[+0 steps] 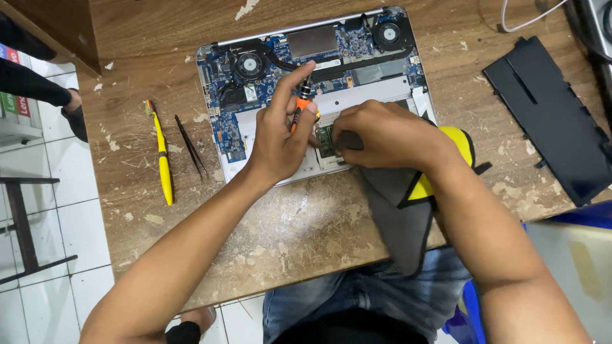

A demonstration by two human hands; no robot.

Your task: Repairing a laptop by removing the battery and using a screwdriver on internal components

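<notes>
Two hands meet over the open laptop [319, 83] near the bench's [306, 229] far edge: the left hand [280, 137] has its fingers clamped on an orange screwdriver [299, 108], tip down by the small green board [326, 141], while the right hand [389, 134] pinches a grey cloth [398, 210] against that board. Left of the laptop lie tweezers [190, 146] and a yellow pen [162, 156]; a black panel [554, 121] lies toward the right edge.
</notes>
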